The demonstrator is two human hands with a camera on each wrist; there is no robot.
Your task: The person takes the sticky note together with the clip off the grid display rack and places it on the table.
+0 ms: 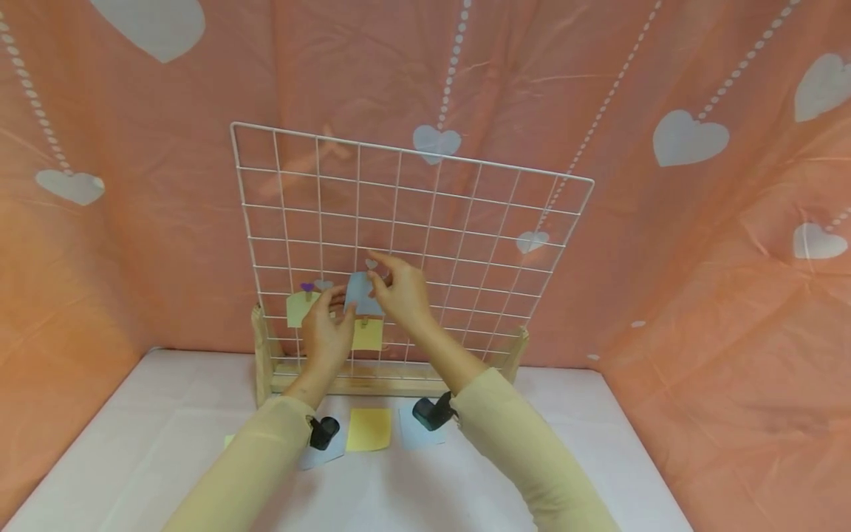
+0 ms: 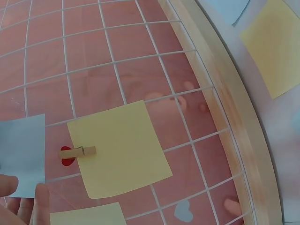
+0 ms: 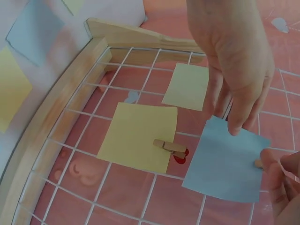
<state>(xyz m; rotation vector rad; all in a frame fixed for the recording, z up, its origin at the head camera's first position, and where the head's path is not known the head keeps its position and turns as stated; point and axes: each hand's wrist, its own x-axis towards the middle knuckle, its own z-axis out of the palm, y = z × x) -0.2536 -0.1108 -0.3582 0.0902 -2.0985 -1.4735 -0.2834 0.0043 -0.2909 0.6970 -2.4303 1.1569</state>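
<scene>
A blue paper note lies against the white wire grid. At its left edge my left hand pinches it, thumb in front and fingers behind. At the top edge, my right hand pinches a small wooden clothespin, mostly hidden by the fingertips. Just below hangs a yellow note, fixed by a wooden clothespin with a red heart. Left of it, a pale green-yellow note hangs partly behind the left hand, with a purple heart clip at its top.
A wooden base holds the grid upright on a white table. On the table lie a yellow note and a blue note, with another blue note partly under the left wrist. A pink curtain with hearts hangs behind.
</scene>
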